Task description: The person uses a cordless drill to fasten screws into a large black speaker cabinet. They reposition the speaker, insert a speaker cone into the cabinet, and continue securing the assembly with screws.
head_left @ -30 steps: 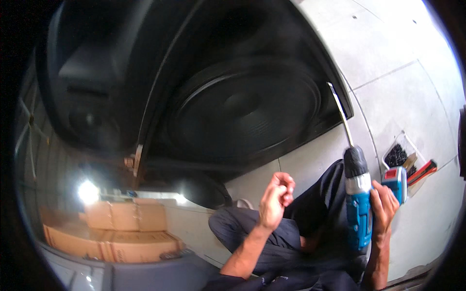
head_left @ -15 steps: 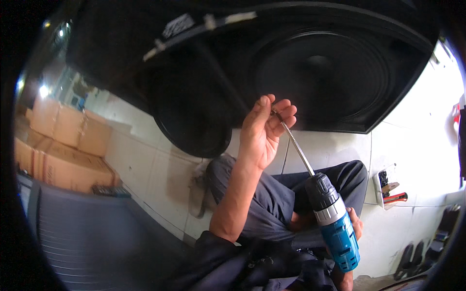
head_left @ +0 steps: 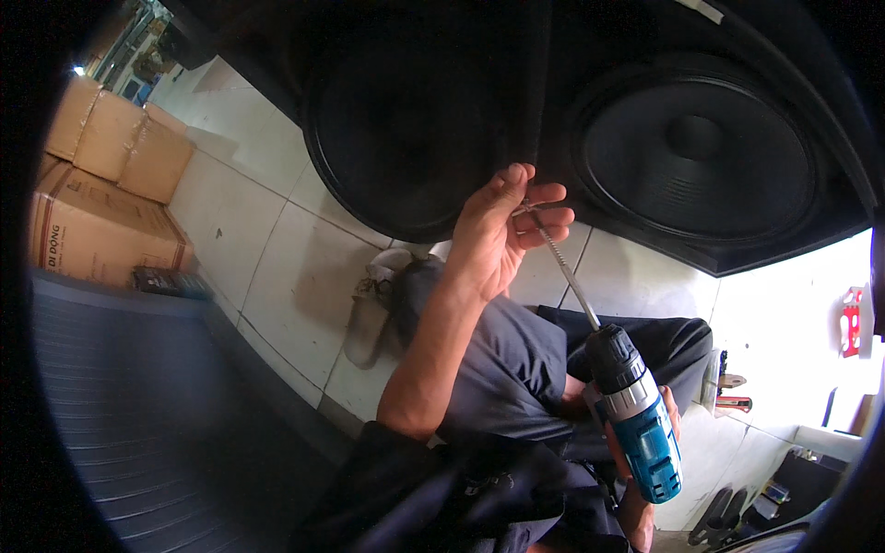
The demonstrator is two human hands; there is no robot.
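My left hand (head_left: 502, 230) is raised in front of a large black speaker cabinet (head_left: 553, 120), and its fingertips pinch the tip of a long thin metal bit (head_left: 564, 272). That bit runs down into the chuck of a blue cordless drill (head_left: 636, 424). My right hand (head_left: 645, 498) grips the drill's handle low at the right, mostly hidden behind the tool. Two round black speaker cones (head_left: 691, 147) face me just beyond the left hand.
Cardboard boxes (head_left: 101, 184) are stacked at the left on the white tiled floor (head_left: 277, 276). A dark ribbed surface (head_left: 120, 415) fills the lower left. My legs in grey trousers (head_left: 516, 369) stretch below the hands. Small tools (head_left: 728, 387) and a red object (head_left: 850, 323) lie at the right.
The view has swung so the speaker cabinet sits closer overhead. My left hand rose from an empty fist to the drill bit's tip and holds it; the drill stays in my right hand.
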